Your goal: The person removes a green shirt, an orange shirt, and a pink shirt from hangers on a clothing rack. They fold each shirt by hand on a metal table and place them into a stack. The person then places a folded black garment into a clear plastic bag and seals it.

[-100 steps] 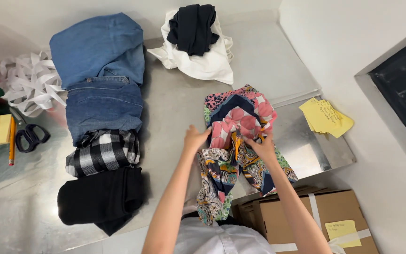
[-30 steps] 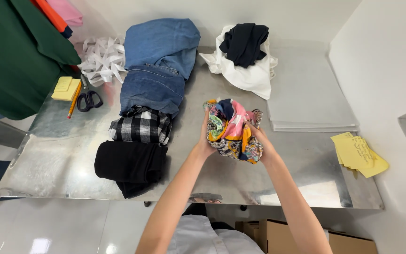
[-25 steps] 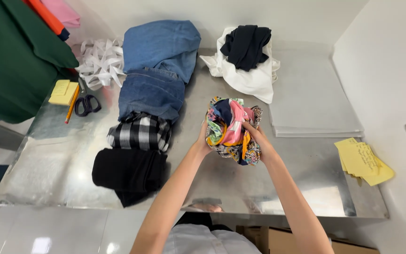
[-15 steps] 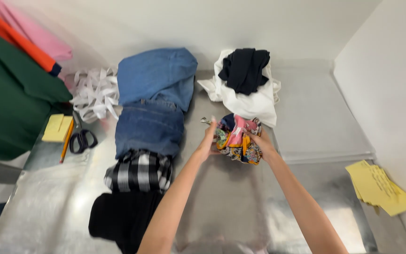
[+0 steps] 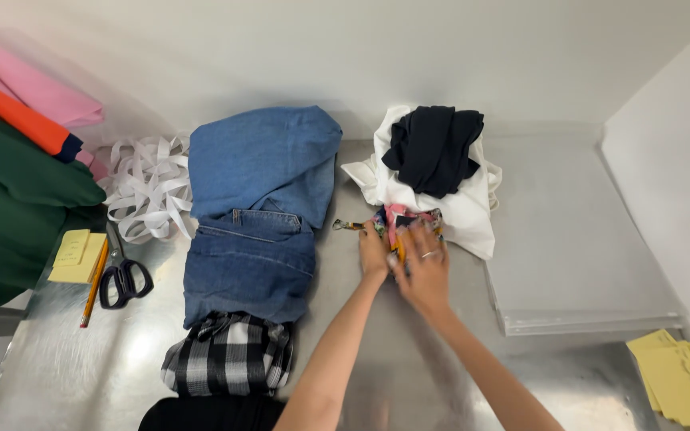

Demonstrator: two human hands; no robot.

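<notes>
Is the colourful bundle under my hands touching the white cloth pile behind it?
Touching. The head view shows the colourful bundle pushed against the white cloth pile, with no metal table surface between them.
</notes>
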